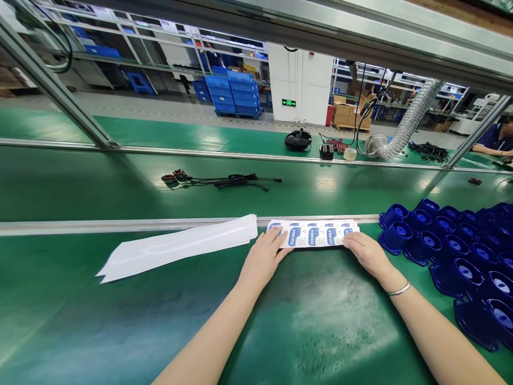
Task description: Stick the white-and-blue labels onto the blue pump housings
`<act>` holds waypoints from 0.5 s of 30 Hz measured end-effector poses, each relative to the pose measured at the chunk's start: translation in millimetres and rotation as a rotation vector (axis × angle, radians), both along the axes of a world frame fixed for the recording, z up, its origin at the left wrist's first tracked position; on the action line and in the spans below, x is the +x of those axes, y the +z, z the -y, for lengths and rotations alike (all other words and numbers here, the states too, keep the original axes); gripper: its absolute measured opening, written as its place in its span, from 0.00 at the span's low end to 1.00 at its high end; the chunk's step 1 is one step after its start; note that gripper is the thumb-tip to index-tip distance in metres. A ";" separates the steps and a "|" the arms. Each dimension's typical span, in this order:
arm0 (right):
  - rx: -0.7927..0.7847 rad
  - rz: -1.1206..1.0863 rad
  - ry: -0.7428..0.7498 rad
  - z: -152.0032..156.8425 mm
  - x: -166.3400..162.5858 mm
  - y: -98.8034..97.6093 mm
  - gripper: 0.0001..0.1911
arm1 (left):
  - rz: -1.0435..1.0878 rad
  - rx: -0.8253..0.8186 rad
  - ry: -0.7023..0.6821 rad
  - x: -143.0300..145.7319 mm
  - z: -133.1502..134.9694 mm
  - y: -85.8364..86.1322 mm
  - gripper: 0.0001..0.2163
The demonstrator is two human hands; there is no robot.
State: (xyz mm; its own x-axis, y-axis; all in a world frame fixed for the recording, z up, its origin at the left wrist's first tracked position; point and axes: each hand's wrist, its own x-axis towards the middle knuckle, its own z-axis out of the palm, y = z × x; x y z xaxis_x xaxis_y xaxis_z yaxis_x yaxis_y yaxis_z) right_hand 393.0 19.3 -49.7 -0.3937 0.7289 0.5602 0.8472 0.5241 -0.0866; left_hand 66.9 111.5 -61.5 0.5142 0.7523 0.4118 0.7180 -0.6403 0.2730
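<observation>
A stack of label sheets with blue and white printed stickers lies against the pale strip across the green bench. My left hand grips its left end, fingers over the top and thumb along the near edge. At the opposite end my right hand, with a silver bangle on the wrist, pinches the right corner; part of its grip is hidden. Left of my left hand lies a fanned pile of blank white strips. Rows of dark blue plastic housings stand close to my right hand.
Beyond the strip lie black cables with connectors. A metal rail crosses behind them. On the far bench are a black case, a tape roll and a flexible silver duct. A person sits at far right.
</observation>
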 end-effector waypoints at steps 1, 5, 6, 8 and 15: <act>0.006 0.008 -0.002 -0.1 -0.4 0.2 0.13 | 0.000 0.009 0.007 -0.6 -0.8 -1.1 0.22; 0.036 0.038 -0.008 -1.7 -1.9 -1.1 0.13 | 0.001 0.047 0.019 -3.9 -4.9 -4.0 0.25; 0.046 0.044 -0.009 -2.2 -2.2 -1.7 0.12 | 0.001 0.056 0.015 -4.8 -6.2 -3.9 0.26; 0.070 0.053 -0.011 -3.3 -3.1 -2.3 0.13 | 0.002 0.072 0.008 -6.1 -8.7 -2.5 0.27; 0.197 0.113 -0.023 -6.1 -7.3 4.3 0.13 | 0.018 0.174 -0.021 -6.7 -10.8 8.1 0.27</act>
